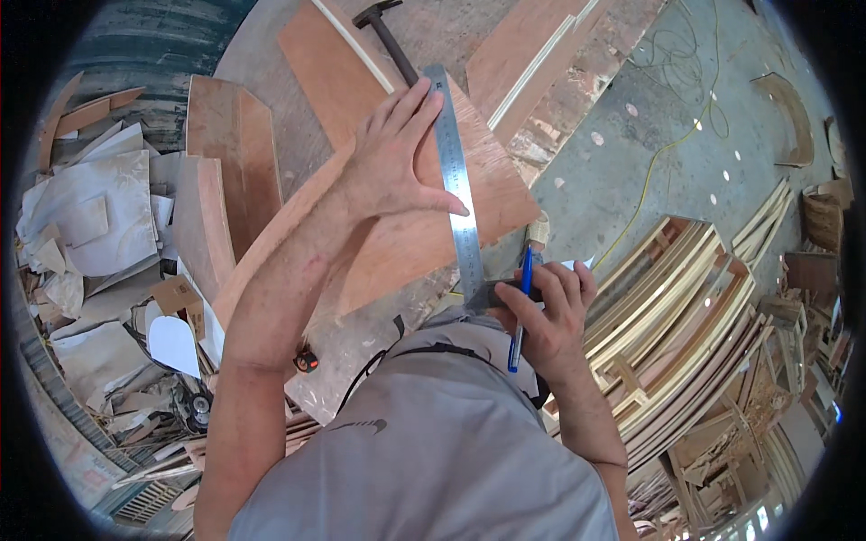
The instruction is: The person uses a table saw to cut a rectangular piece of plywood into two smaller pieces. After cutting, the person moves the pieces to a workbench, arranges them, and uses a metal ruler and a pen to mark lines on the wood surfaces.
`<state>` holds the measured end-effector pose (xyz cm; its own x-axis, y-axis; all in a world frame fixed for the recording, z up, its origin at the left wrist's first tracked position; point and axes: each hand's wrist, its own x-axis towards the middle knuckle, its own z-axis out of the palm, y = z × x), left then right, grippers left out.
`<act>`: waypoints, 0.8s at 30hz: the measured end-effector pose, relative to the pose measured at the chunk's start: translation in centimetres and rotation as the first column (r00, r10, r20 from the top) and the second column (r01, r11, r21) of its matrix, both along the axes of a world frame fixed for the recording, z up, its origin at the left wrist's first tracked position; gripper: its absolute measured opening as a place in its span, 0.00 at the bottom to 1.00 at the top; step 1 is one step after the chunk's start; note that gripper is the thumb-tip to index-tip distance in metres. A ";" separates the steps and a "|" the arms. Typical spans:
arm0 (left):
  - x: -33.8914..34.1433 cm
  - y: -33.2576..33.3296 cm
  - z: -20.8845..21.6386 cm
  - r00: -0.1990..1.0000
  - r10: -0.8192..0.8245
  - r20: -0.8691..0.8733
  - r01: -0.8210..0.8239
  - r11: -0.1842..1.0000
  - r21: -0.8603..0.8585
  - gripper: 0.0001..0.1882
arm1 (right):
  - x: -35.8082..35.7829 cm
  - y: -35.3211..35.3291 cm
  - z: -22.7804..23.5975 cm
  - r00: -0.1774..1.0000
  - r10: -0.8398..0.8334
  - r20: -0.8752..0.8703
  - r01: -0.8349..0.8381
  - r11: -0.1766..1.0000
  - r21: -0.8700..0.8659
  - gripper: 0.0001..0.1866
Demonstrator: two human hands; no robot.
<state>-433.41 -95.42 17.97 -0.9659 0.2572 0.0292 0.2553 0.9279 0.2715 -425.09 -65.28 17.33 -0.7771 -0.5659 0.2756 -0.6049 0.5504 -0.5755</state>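
A metal try square (454, 167) lies with its long ruled blade across a reddish plywood board (406, 257). My left hand (388, 167) rests on the board with fingers stretched out. Its thumb presses on the blade and the fingertips touch the blade's far end. Close to my body, my right hand (552, 325) is closed around the square's dark stock, which its fingers partly cover. The same hand holds a blue pen (518, 343), standing out between thumb and fingers. Beyond my left fingertips lies a hammer (390, 43), its handle end near the blade.
An orange-and-black tape measure (307, 361) lies left of my waist on the worktable (361, 338). More plywood pieces (236, 162) sit at left, near paper scraps (99, 212). Stacked curved wooden frames (672, 311) stand at right. A yellow cable (663, 158) crosses the concrete floor.
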 end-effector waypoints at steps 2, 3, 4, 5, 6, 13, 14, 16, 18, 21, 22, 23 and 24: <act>0.1 -0.1 0.1 1.000 -0.004 0.015 0.004 1.000 -0.013 0.73 | 0.1 0.0 0.0 1.000 0.001 0.003 -0.001 1.000 0.008 0.19; 0.1 -0.1 0.2 1.000 -0.008 0.018 0.008 1.000 -0.016 0.73 | 0.1 0.0 0.0 1.000 -0.004 -0.002 0.004 1.000 0.009 0.19; 0.1 -0.1 0.2 1.000 -0.005 0.025 0.005 1.000 -0.014 0.73 | 0.1 -0.1 0.0 1.000 -0.004 0.000 0.004 1.000 0.008 0.19; 0.2 0.0 0.3 1.000 -0.001 0.031 0.001 1.000 -0.013 0.73 | 0.1 -0.2 0.1 1.000 -0.004 0.001 0.004 1.000 0.006 0.20; 0.1 0.0 0.2 0.999 0.001 0.035 0.000 1.000 -0.009 0.73 | 0.1 -0.2 0.1 1.000 -0.005 -0.001 0.005 1.000 0.006 0.20; 0.3 0.1 0.3 0.999 0.027 0.042 -0.026 0.999 -0.019 0.73 | 0.3 -0.4 0.3 1.000 -0.021 -0.019 0.021 1.000 0.019 0.22; 0.4 0.1 -0.1 0.999 0.030 0.036 -0.029 0.999 -0.035 0.74 | 0.4 -0.5 0.3 1.000 -0.021 -0.020 0.022 1.000 0.022 0.22; 0.3 0.2 -0.1 0.999 0.028 0.028 -0.027 0.998 -0.055 0.74 | 0.5 -0.5 0.4 0.999 -0.027 -0.023 0.028 0.999 0.035 0.23; 0.3 0.2 0.0 0.999 0.027 0.024 -0.025 0.997 -0.068 0.75 | 0.6 -0.4 0.5 0.999 -0.029 -0.027 0.031 0.998 0.049 0.25; 0.3 0.2 -0.1 0.999 0.027 0.017 -0.026 0.998 -0.055 0.74 | 0.3 -0.4 1.8 1.000 0.006 0.013 -0.007 0.998 0.060 0.24; 0.4 0.1 -0.1 0.999 0.032 0.016 -0.032 0.999 -0.043 0.74 | 0.0 -0.4 2.1 1.000 -0.015 0.011 0.015 1.000 0.014 0.24; 0.7 0.1 -0.2 0.999 0.040 0.015 -0.039 0.999 -0.031 0.74 | -0.4 -0.2 2.5 0.999 -0.035 0.011 0.035 0.999 -0.032 0.24; 0.6 0.2 -0.1 0.999 0.036 0.010 -0.036 0.999 -0.018 0.74 | -0.8 0.0 3.0 0.998 -0.064 0.007 0.064 0.995 -0.078 0.23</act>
<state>-432.80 -95.21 17.83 -0.9748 0.2225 0.0153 0.2188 0.9412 0.2572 -425.84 -65.24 20.30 -0.8123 -0.4916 0.3139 -0.5674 0.5410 -0.6208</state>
